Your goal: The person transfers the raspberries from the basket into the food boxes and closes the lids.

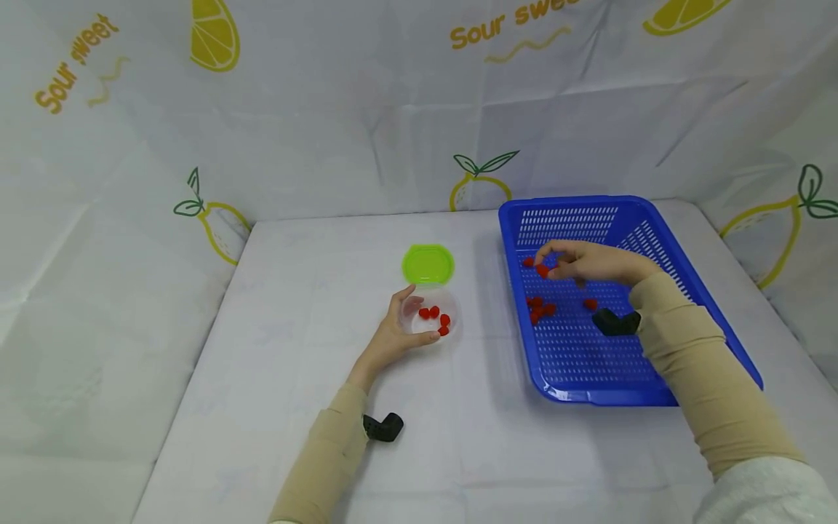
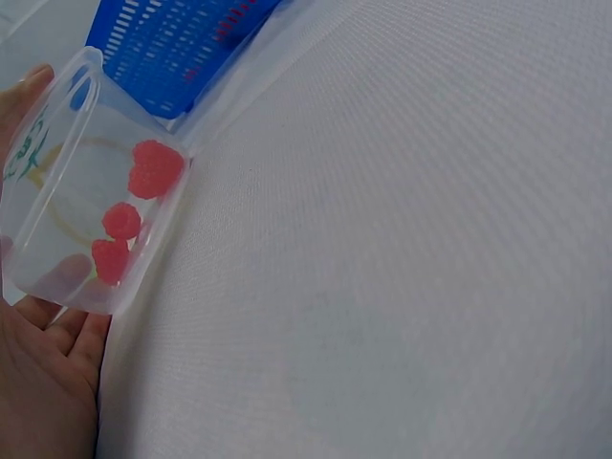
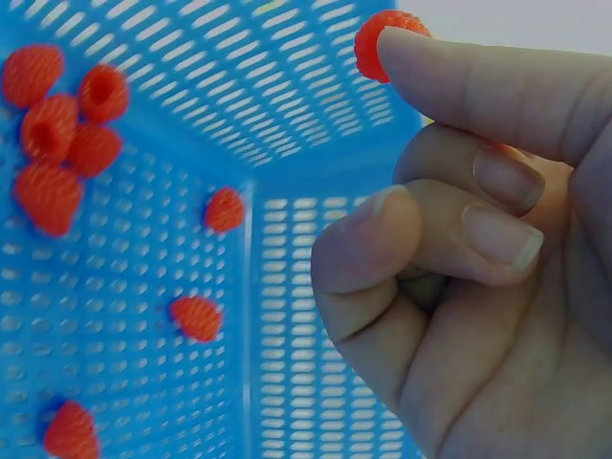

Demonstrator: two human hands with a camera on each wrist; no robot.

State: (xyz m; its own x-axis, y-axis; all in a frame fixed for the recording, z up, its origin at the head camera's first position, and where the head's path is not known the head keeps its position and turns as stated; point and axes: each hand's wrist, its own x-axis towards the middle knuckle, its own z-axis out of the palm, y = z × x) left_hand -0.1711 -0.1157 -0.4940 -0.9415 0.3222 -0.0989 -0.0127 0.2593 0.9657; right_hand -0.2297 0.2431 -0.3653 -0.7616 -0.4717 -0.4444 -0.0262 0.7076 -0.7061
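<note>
1. Raspberries (image 3: 48,198) lie on the floor of the blue basket (image 1: 605,397), five bunched and three single in the right wrist view; by its walls they are presumably stopped from rolling off.
2. One held raspberry (image 1: 543,271) is pinched by the right hand (image 1: 592,262) between thumb and fingertip, over the basket near its left wall. Only the tips are used, probably so that something small is not squashed; the other fingers are folded in.
3. Clear cup (image 1: 453,301), with four berries visible inside, is gripped by the left hand (image 1: 391,332), its thumb near and its fingers round the far side, apparently so that the cup is steadied on the tabletop (image 1: 314,306).
4. Green lid (image 1: 428,264) is laid flat just beyond, likely so that the cup's mouth is left uncovered; whether they touch cannot be told.
5. The held raspberry is bright red and bumpy, partly hidden by a digit; hollow middles are shown by some in the basket.
</note>
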